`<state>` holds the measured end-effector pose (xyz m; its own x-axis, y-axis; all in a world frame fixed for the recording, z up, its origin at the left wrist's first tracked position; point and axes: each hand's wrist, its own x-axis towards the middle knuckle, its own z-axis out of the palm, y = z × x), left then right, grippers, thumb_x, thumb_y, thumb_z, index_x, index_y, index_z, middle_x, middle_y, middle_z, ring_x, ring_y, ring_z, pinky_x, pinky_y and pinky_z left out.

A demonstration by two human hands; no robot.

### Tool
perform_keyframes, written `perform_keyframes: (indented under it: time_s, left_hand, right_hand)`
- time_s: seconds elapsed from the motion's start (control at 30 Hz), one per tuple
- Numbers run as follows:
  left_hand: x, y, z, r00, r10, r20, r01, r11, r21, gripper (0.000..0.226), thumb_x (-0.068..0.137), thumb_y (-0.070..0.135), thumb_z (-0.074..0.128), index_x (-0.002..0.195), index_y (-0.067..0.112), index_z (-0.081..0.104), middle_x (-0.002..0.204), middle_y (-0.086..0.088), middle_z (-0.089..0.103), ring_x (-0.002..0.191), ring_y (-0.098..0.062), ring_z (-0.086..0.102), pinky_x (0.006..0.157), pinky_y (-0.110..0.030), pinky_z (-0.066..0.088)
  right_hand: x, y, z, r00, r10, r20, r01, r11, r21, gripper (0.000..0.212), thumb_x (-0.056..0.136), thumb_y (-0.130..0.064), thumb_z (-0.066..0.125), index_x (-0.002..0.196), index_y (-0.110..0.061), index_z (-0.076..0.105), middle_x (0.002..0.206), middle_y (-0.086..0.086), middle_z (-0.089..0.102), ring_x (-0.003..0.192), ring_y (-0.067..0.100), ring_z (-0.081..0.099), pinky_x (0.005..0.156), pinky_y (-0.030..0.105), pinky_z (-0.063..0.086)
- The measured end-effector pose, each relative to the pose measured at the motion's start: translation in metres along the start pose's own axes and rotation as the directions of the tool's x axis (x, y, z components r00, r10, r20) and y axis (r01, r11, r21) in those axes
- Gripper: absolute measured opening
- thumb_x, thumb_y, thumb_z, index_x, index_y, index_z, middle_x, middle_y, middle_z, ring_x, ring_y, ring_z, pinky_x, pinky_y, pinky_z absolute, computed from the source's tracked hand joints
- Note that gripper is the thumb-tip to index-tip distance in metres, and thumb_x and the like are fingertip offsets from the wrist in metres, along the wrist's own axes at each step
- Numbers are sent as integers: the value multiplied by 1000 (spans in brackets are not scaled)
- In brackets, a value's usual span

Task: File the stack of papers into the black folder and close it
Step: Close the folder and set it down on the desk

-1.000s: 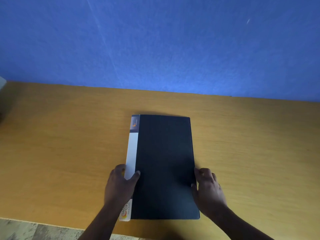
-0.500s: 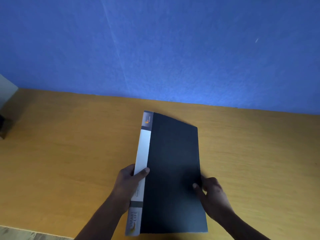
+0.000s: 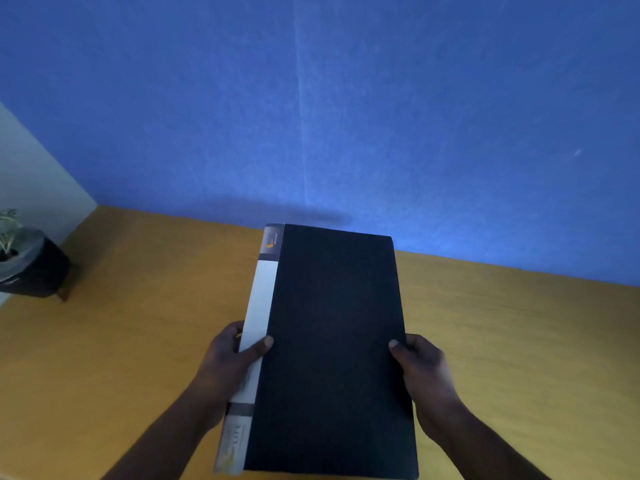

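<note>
Black folder (image 3: 332, 348) closed, at centre of frame, raised above table (image 3: 138, 341). Left hand (image 3: 230, 362) gripping spine, right hand (image 3: 420, 362) gripping open edge. Papers not visible. Filing seemingly done; next, lowering flat.

bare table (image 3: 502, 323) lies open right of the folder (image 3: 332, 341); a potted plant (image 3: 29, 265) blocks far left.

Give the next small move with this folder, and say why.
Probably set the closed black folder flat on the wooden table. No papers show, its cover is shut, and the left hand at the spine and right hand hold it raised.
</note>
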<state>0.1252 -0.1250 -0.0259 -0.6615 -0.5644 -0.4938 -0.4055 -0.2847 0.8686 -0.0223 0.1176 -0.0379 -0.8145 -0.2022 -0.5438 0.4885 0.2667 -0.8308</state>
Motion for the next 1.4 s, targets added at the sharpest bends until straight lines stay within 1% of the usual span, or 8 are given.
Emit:
perform_keyframes:
  time_s: [0.3,0.5,0.6,0.7,0.83,1.0,1.07,1.4]
  left_hand:
    - [86,-2,-85,982,-42,-185,91,960,265,18,79,22,82,93,22,70,91,-4,74,76,-25,70,56,-28,50]
    - [129,-27,-105,970,-33,-240,113,938,329,18,79,24,82,93,18,72,89,-3,74,73,-21,68,56,-27,48]
    - [140,-33,-108,950,48,-307,126,843,523,39,82,36,78,112,15,66,100,-1,68,81,-20,63,56,-29,49]
    - [136,-41,-103,892,248,-377,104,700,706,52,84,39,74,126,12,58,122,-8,62,103,-28,60,80,-41,55]
    - [104,-68,-86,858,491,-152,-77,414,907,56,87,44,65,131,13,53,136,-7,53,125,-29,52,100,-47,44]
    - [63,-123,-88,865,493,91,-184,144,972,70,91,60,40,139,10,52,155,-9,42,146,-27,31,118,-51,25]
    - [59,-135,-94,860,477,183,-244,68,967,72,93,60,37,143,10,49,158,-9,36,150,-27,24,119,-53,21]
    - [76,-120,-105,883,407,234,-250,-13,968,76,95,62,25,152,12,34,162,-6,28,151,-24,18,120,-52,14]
  right_hand:
    - [67,-15,98,986,19,165,33,952,-305,10,93,-19,69,86,-16,76,86,-3,77,73,7,69,48,14,47]
    - [95,-5,135,984,77,162,-2,907,-421,8,91,-15,71,83,-14,75,92,3,76,84,17,71,72,30,59]
    - [100,-1,146,984,91,156,-6,879,-478,13,92,-15,67,83,-10,75,85,4,72,72,18,65,62,30,50]
    - [95,9,150,972,28,232,107,829,-548,21,92,-19,64,110,-14,73,101,1,73,86,15,66,76,33,58]
    - [68,36,138,912,-209,352,409,432,-804,72,86,-47,69,149,-23,42,146,-2,49,131,20,47,104,41,49]
    - [47,69,115,736,-94,671,674,9,-738,110,79,-74,54,160,-27,-3,169,-5,-15,155,19,-10,121,39,8]
    - [42,73,112,705,-70,706,705,-40,-708,109,82,-73,52,160,-25,-7,166,-2,-23,154,20,-18,119,35,-2]
    - [37,68,135,740,-110,663,667,-5,-745,102,91,-58,58,160,-21,-8,169,3,-16,155,22,-13,124,40,11]
